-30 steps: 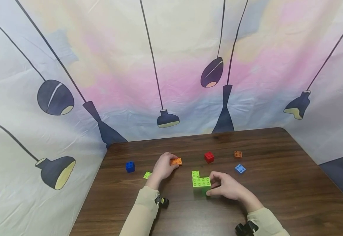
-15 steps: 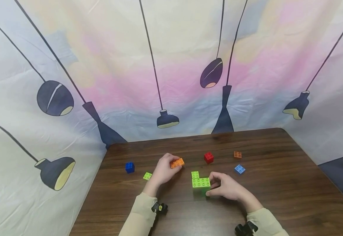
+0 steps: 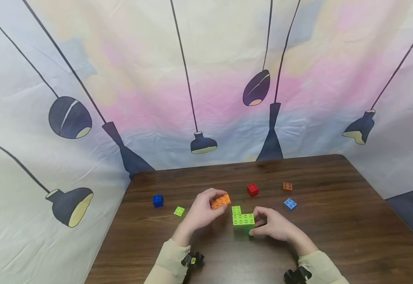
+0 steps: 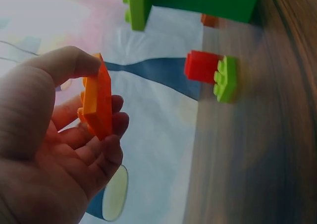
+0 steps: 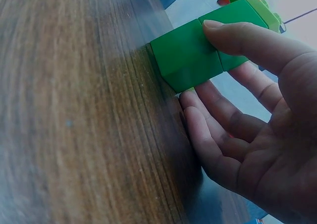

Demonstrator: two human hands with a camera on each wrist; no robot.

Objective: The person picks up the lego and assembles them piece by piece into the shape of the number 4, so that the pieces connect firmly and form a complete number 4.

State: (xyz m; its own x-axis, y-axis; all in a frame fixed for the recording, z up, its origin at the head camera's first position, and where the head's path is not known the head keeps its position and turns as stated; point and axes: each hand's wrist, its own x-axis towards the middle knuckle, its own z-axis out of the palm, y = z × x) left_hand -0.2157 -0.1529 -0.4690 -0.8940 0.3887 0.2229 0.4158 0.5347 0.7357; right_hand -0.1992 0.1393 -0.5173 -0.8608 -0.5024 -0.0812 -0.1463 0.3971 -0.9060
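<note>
I hold the left hand [image 3: 202, 210] above the brown wood-grain worktop [image 3: 341, 221], fingers pinching a flat orange studded plastic brick [image 3: 221, 201]; the right hand [image 3: 274, 225] pinches a lime-topped green plastic block stack [image 3: 243, 219] standing there

The left hand [image 4: 52, 149] holds an orange toy brick [image 4: 102, 102] between its thumb and fingers. The brick's bumps face the palm. At the top there is a big dark green brick [image 4: 208, 0] with a bright lime brick [image 4: 141, 7] on its bumpy end. A bit of a small orange piece [image 4: 209, 20] peeks out below. Lower down, a little lime piece [image 4: 227, 79] hides part of a red brick [image 4: 200, 66]. The brown wooden table [image 4: 247, 174] fills the right side. Behind the hand is a pale cloth [image 4: 158, 144] with dark blue lamps [image 4: 161, 73] on it.
</note>
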